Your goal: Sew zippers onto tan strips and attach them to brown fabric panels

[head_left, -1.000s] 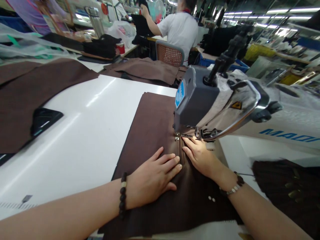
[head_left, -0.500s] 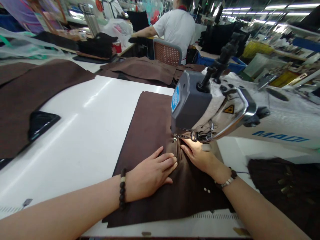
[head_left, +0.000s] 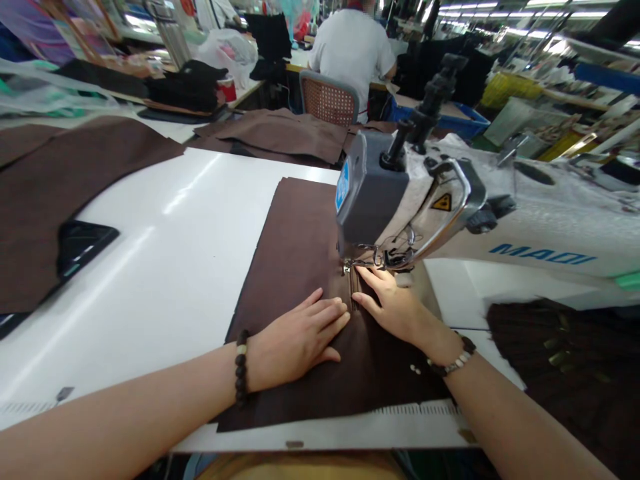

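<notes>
A brown fabric panel lies flat on the white table and runs under the head of a grey sewing machine. My left hand lies flat on the fabric, fingers stretched out, just left of a seam line. My right hand rests flat on the fabric to the right of that line, fingertips close to the presser foot. Both wrists wear bead bracelets.
More brown fabric covers the table's left side, with a dark phone-like object on it. A dark pile sits at the right. A person in a white shirt sits on a chair ahead at another station.
The fabric has slid away from me under the machine, and both hands have travelled with it. The table's near edge has come into view.
</notes>
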`<state>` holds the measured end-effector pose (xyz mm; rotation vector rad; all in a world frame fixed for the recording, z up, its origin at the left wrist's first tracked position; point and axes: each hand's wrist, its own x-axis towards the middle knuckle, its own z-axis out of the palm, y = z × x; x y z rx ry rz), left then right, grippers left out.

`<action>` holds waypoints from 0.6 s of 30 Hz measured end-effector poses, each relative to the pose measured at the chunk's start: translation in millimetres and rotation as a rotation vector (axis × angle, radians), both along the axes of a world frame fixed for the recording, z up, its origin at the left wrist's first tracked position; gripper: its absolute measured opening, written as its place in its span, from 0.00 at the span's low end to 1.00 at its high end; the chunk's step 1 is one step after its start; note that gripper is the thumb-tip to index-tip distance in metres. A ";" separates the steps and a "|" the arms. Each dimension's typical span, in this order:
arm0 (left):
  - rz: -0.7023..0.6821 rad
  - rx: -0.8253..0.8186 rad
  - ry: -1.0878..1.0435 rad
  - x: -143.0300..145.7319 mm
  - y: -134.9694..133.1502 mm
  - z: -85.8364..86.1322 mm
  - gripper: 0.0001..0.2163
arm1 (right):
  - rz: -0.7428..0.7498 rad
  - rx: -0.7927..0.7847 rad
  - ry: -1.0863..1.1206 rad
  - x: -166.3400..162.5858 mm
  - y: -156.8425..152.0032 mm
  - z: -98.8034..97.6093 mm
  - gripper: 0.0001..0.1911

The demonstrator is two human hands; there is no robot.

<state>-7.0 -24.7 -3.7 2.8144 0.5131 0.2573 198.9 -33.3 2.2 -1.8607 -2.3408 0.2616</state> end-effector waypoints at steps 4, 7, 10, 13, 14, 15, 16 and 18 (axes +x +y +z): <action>-0.004 0.010 -0.007 0.9 1.5 -0.6 0.23 | 0.045 0.039 0.009 0.7 0.5 -1.1 0.21; -0.012 0.013 -0.008 0.1 1.4 -1.0 0.23 | 0.040 0.041 0.010 0.9 0.8 -1.4 0.22; -0.020 0.026 -0.009 -2.9 0.9 -2.3 0.22 | 0.030 0.029 0.021 0.8 0.8 -1.1 0.23; -0.027 0.053 -0.013 -5.7 1.1 -3.3 0.22 | 0.020 0.014 0.032 0.6 0.5 -0.9 0.24; -0.032 0.064 -0.013 -5.7 1.4 -2.9 0.22 | 0.019 0.011 0.033 0.5 0.4 -1.0 0.24; -0.035 0.074 -0.006 -5.0 1.6 -1.9 0.22 | 0.019 0.009 0.033 0.5 0.3 -1.2 0.24; -0.036 0.086 0.008 -3.4 1.6 -0.4 0.23 | 0.019 0.009 0.035 0.6 0.3 -1.5 0.25; -0.017 0.104 0.045 1.8 0.7 4.0 0.25 | 0.023 0.006 0.042 0.9 0.5 -2.2 0.25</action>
